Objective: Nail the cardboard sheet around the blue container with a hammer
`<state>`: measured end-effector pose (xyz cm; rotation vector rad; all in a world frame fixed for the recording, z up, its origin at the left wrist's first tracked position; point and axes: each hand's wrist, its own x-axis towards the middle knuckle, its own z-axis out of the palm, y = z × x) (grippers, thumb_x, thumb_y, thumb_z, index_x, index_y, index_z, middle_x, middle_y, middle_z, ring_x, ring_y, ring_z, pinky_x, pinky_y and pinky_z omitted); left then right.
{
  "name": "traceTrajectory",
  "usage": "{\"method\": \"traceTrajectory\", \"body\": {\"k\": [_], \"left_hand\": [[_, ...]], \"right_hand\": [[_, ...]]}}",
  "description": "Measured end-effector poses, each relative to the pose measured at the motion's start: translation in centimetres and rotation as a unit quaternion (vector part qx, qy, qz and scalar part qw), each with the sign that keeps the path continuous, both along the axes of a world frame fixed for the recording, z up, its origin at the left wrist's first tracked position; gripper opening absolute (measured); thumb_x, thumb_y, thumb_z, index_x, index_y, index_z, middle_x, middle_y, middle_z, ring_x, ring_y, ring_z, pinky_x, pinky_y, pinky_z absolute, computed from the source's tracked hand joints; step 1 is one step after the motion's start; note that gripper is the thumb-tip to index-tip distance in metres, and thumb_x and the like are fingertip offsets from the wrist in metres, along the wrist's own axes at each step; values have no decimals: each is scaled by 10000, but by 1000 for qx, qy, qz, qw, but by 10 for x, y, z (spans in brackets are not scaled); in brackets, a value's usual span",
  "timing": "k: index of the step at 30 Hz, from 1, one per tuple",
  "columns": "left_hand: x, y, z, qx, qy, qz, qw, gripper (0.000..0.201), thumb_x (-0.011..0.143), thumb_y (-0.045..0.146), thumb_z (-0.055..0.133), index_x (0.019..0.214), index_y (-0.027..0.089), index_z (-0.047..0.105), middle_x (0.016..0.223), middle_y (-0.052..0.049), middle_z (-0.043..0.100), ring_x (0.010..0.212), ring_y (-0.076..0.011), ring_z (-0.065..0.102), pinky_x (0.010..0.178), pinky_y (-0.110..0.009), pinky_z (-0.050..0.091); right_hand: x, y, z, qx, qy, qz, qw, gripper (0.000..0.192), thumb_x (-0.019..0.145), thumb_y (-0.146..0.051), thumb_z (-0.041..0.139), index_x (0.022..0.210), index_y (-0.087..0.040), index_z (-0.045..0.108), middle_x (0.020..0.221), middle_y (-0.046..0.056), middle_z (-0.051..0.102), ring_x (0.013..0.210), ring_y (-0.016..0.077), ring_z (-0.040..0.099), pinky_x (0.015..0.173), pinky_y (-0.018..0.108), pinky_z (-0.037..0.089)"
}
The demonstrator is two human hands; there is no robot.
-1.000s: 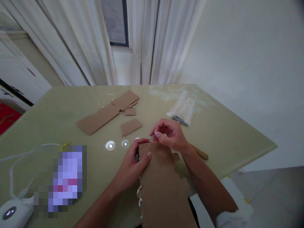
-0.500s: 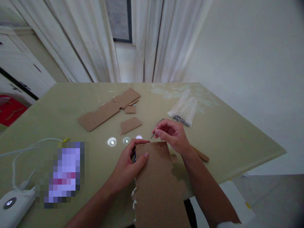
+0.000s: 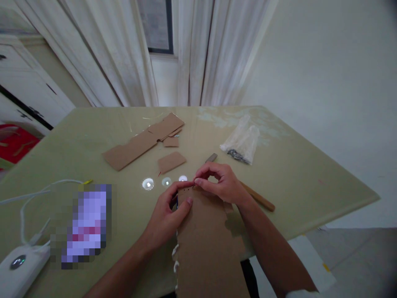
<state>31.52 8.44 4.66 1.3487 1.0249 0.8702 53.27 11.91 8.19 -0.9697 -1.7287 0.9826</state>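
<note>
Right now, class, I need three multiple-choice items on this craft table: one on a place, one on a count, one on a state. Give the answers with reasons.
1. Where does the clear plastic bag lie?
A. on the table beyond the right hand
B. under the large cardboard panel
C. beside the white device at the left

2. How many loose cardboard pieces lie beyond the hands?
A. none
B. several
C. exactly one

3. How is the cardboard panel held?
A. flat and untouched
B. gripped at its far end by both hands
C. folded shut under a book

Answers:
1 A: the bag rests on the table past the right hand.
2 B: a long strip and smaller scraps lie there.
3 B: the left hand clasps the panel's corner and the right hand pinches its far edge.
</note>
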Motion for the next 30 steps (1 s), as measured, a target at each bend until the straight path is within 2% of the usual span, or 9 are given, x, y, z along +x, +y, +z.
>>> {"method": "traceTrajectory", "body": {"k": [8, 13, 20, 25, 30], "left_hand": [[2, 0, 2, 6, 1, 11, 1000, 387, 914, 397, 757, 1262, 245, 680, 1161, -62, 741, 1015, -252, 704, 859, -350, 571], [4, -1, 6, -39, -11, 9, 999, 427, 897, 443, 775, 1254, 234, 667, 1090, -64, 733, 934, -244, 690, 765, -331, 574], [6, -3, 3, -30, 1, 28, 999, 429, 904, 457, 769, 1249, 227, 659, 1034, -54, 714, 869, -223, 669, 715, -310, 559], [6, -2, 1, -32, -22, 23, 999, 424, 912, 454, 772, 1251, 231, 647, 1075, -62, 730, 930, -237, 691, 770, -331, 578], [6, -3, 2, -42, -22, 21, 999, 435, 903, 449, 781, 1252, 228, 646, 1063, -65, 743, 922, -244, 706, 761, -334, 583]], "right_hand": [[-10, 4, -17, -51, 102, 7, 993, 223, 912, -396, 819, 935, -193, 730, 845, 33, 762, 739, 137, 701, 703, 253, 587], [-4, 9, -15, -72, 144, 0, 987, 262, 881, -427, 853, 927, -203, 726, 852, 28, 768, 710, 131, 701, 682, 254, 593], [6, 1, 3, -12, 36, -23, 999, 147, 932, -347, 814, 954, -204, 787, 879, 34, 795, 782, 151, 731, 749, 269, 590], [-4, -5, 4, 10, -19, -6, 1000, 89, 946, -295, 787, 963, -209, 804, 877, 21, 806, 771, 141, 724, 728, 245, 579], [-3, -4, 3, 8, -32, -10, 999, 101, 936, -302, 795, 957, -204, 807, 870, 23, 808, 756, 143, 725, 710, 244, 577]]}}
